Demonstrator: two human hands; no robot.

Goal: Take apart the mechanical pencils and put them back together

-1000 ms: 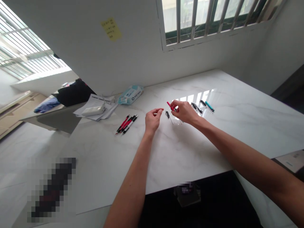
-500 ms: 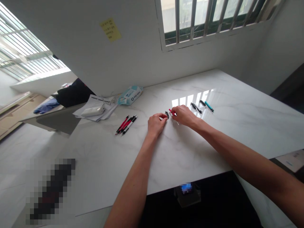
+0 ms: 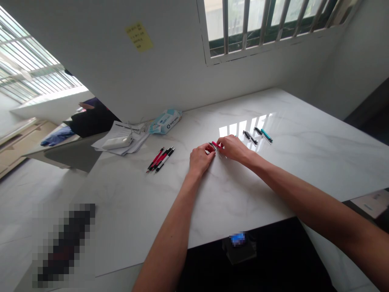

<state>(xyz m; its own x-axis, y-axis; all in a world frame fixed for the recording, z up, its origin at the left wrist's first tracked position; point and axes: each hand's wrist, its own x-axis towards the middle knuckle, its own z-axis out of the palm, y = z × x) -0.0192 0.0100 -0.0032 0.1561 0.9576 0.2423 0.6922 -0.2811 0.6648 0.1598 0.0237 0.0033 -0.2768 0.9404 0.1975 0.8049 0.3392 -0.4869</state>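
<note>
Near the middle of the table my left hand (image 3: 201, 159) rests with thumb and fingers closed on a dark pen part (image 3: 212, 145), mostly hidden by the fingers. Close to its right, my right hand (image 3: 233, 148) pinches a red pen part (image 3: 215, 144), whose end points toward the left hand. Under the right fingertips shows a thin clear or white stick, too small to make out fully. To the left lie several red, black and white pens (image 3: 161, 159) side by side. Black pen pieces (image 3: 250, 137) and a teal pen (image 3: 266, 134) lie beyond the right hand.
A pack of wipes (image 3: 166, 121) stands against the wall beside papers (image 3: 114, 142) with a white device (image 3: 118, 142) on top. The white marbled table (image 3: 243, 198) has its front edge close to my body. Another person's dark clothing (image 3: 91, 119) shows at far left.
The red pen part has swung and shifted left in my right hand, its end now close to the left fingers. My left hand has barely moved.
</note>
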